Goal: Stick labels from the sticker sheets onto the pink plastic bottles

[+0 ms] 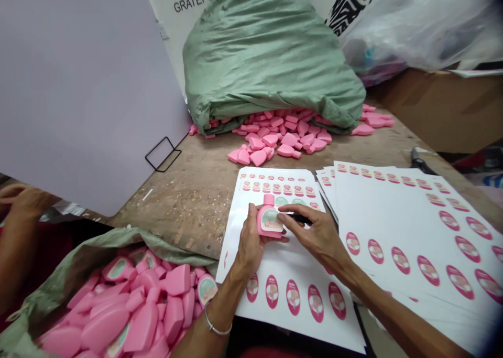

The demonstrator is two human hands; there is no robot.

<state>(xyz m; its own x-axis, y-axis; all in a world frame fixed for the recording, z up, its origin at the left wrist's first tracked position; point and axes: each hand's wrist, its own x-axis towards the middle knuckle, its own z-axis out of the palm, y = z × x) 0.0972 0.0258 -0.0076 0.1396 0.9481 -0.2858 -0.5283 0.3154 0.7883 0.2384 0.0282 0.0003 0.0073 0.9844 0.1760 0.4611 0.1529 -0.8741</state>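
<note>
My left hand point(251, 240) holds a small pink bottle point(269, 201) upright over a white sticker sheet point(275, 263). A round pale green label point(271, 219) shows on the bottle's front. My right hand point(310, 229) is closed around a thin black tool point(299, 218), with its thumb and forefinger at the right edge of the label. Rows of small pink stickers and oval ones are on the sheet beneath both hands. Whether the fingertips also pinch part of the label is too small to tell.
An open sack point(157, 240) of pink bottles lies at lower left. More sticker sheets point(377, 206) lie at right. A green sack point(267, 59) spills pink bottles point(288, 139) at the back. Another person's arm point(23, 216) is at far left, near a wire stand point(163, 154).
</note>
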